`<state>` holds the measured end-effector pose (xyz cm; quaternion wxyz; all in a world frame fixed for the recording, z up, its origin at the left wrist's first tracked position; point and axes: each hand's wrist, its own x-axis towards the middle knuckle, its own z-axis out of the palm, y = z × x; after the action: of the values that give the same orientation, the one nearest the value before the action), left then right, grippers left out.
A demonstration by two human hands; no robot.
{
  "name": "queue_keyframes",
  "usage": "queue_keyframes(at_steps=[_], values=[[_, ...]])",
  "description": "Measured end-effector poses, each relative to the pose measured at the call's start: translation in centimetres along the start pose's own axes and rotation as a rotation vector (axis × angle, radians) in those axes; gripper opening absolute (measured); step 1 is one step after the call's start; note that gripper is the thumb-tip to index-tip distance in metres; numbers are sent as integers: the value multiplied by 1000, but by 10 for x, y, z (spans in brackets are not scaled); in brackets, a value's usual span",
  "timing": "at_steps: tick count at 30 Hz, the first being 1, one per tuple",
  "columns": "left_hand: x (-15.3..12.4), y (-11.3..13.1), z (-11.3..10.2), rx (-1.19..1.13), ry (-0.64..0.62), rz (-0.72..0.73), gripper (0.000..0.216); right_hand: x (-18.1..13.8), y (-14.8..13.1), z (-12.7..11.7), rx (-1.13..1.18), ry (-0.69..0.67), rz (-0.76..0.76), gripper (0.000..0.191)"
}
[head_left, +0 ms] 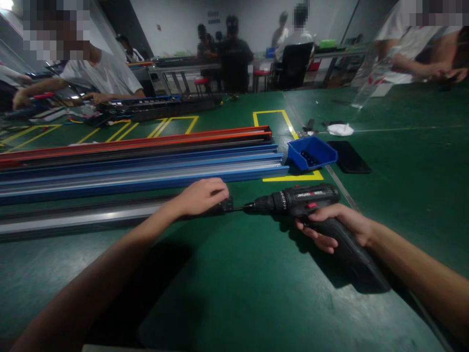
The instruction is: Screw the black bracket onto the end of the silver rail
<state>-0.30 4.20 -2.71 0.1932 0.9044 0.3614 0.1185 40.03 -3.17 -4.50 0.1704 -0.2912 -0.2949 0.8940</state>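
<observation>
My right hand (330, 225) grips a black cordless drill (311, 200) by its handle, the chuck facing left. Its thin bit reaches the dark end piece (227, 204) of a long black and silver metal rail (91, 213) lying on the table. Over that rail's right end, my left hand (203, 195) is wrapped with its fingers curled down, holding it. The fingertips and whatever is right under them are partly hidden.
Beyond lie several long blue rails (146, 177) and an orange rail (146, 143). A blue parts bin (313, 154) with small dark pieces stands by a black phone (350, 157). A clear bottle (366, 88) and crumpled white paper (340, 129) are farther back. Co-workers sit across the table.
</observation>
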Motion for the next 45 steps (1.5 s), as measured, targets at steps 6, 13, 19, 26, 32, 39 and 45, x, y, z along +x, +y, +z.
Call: queue_keyframes(at_steps=[6, 13, 19, 26, 32, 39, 45], values=[[0, 1, -1, -2, -8, -11, 40, 0, 1, -1, -15, 1, -10, 27], [0, 1, -1, -6, -5, -16, 40, 0, 4, -4, -25, -6, -17, 27], [0, 1, -1, -8, -6, -12, 40, -1, 3, -4, -8, -12, -10, 27], [0, 0, -1, -9, -1, -14, 39, 0, 2, -2, 2, -8, -1, 29], [0, -1, 0, 5, -5, -7, 40, -1, 3, -3, 8, 5, 5, 29], [0, 1, -1, -5, -4, -13, 40, -1, 3, -3, 4, 8, -4, 29], [0, 2, -1, -6, -1, -12, 40, -1, 3, -3, 12, 4, -2, 28]])
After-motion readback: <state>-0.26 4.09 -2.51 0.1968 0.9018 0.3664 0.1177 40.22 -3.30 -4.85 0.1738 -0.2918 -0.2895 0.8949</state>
